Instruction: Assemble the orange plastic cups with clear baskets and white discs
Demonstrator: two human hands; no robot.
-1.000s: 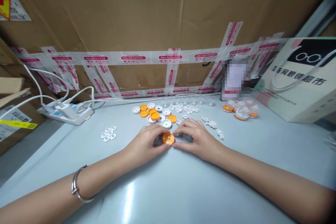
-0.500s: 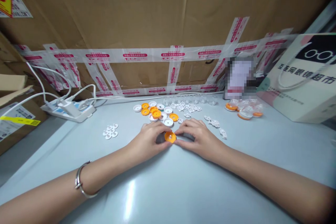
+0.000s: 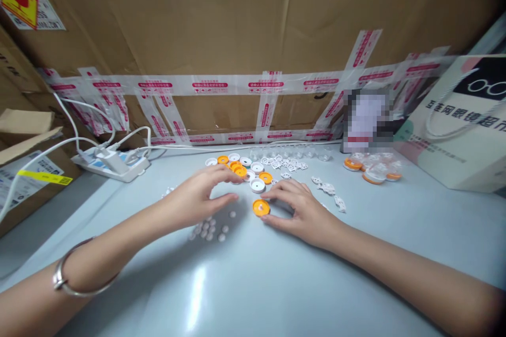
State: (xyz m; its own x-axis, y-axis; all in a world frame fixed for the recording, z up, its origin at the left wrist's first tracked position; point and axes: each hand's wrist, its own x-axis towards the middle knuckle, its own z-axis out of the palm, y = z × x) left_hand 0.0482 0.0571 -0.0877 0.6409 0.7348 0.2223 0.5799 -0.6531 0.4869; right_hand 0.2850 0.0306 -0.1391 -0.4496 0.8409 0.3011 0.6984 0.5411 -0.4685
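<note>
My right hand pinches the right rim of a round orange plastic cap between thumb and fingers. The cap faces up on the table, a small white peg standing at its middle. To the left, my left hand hovers with thumb and fingers apart, holding nothing. Several small white round pieces lie below it. Just beyond both hands is a loose group of orange caps and white caps. White discs are mostly hidden behind my left hand.
White lattice-like pieces and clear domes lie farther back. Clear-topped orange-and-white assemblies sit at right, near a paper bag. A power strip with cables is at left. A large cardboard box walls the back.
My left hand has let go of the orange cap and moved left. A white peg now stands up in the cap. My right hand still grips its edge. The view has shifted slightly.
</note>
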